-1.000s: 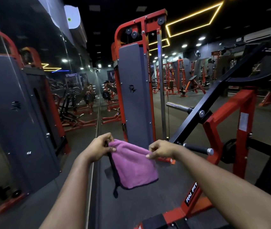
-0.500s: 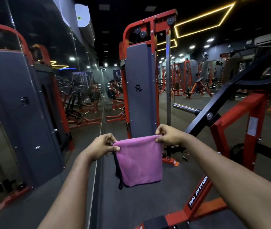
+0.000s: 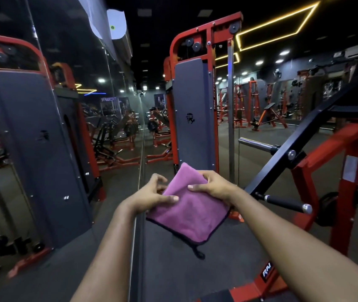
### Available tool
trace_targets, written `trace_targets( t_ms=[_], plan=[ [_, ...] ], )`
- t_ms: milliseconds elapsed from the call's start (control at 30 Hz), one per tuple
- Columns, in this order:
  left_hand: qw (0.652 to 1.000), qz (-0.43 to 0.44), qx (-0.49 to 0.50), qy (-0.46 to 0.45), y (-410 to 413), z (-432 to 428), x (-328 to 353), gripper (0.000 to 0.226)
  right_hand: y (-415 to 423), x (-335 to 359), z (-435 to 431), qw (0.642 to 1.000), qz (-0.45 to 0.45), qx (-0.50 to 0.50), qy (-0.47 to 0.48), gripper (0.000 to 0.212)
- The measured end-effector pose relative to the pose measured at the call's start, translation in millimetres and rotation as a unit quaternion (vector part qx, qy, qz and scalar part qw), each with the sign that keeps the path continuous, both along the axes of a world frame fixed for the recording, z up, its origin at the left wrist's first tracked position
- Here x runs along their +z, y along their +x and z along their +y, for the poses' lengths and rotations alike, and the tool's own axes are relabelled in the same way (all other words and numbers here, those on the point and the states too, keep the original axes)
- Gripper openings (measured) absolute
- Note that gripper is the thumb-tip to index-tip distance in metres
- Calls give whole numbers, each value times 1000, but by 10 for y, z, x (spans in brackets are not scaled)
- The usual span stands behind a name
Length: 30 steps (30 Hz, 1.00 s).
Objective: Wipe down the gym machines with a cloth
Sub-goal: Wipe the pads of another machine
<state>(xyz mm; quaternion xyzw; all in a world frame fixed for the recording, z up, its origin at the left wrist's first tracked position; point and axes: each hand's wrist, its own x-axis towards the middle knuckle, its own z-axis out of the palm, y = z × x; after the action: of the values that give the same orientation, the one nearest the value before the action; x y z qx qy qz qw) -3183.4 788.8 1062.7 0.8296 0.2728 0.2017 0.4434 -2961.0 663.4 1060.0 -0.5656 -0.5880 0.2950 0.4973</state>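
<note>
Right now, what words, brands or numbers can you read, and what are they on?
"RN": white letters on the black label on the red frame; the rest is hidden.
Emblem on the grey panel: no readable letters.
Far wall sign: too blurred.
White sticker: unreadable.

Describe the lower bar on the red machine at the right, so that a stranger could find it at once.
Start at the red-framed machine on the right, with its slanted black arm. Two short bars stick out from this arm; the lower bar lies right of the pink cloth. It is black with a chrome end cap, whereas the upper bar is all chrome.
</note>
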Motion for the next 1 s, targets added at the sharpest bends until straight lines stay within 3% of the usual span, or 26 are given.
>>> trace_targets(
  t_ms=[100, 200, 267, 367, 433, 500, 600, 700, 800, 900, 1000],
  plan=[
    [999, -18, -36, 21, 73, 78, -107, 39, -19, 152, 175, 998, -42, 14, -46, 33],
    [994, -38, 31, 95, 73, 299, -182, 29, 174, -8, 173, 968, -108, -11, -227, 49],
    [990, -23, 66, 122, 87, 478, -253, 32, 242, -365, 179, 955, -73, -20, -286, 34],
    [995, -12, 73, 63, 164, 707, -408, 36, 153, -880, 326, 973, 112, -128, -158, 25],
    [995, -30, 94, 34, 273, 851, -491, 42, 180, -1151, 601, 938, 284, -198, -28, 53],
    [990, -62, 125, 26, 436, 1026, -542, 39, 197, -1251, 857, 906, 384, -175, -19, 53],
    [987, -68, 142, 13, 701, 1348, -606, 35, 316, -1384, 1308, 923, 360, -107, -85, 49],
    [989, -44, 136, -43, 959, 1774, -685, 24, 706, -1420, 1822, 938, 310, -142, -63, 52],
    [988, -16, 127, -92, 1183, 2248, -651, 7, 1127, -1258, 2273, 954, 276, -95, -67, 53],
    [990, -62, 104, -75, 1433, 2710, -467, 18, 1637, -947, 2727, 961, 259, -96, 32, 56],
    [991, -92, 70, -68, 1651, 3097, -316, 26, 2027, -662, 3122, 965, 224, -110, 84, 41]
  ],
)
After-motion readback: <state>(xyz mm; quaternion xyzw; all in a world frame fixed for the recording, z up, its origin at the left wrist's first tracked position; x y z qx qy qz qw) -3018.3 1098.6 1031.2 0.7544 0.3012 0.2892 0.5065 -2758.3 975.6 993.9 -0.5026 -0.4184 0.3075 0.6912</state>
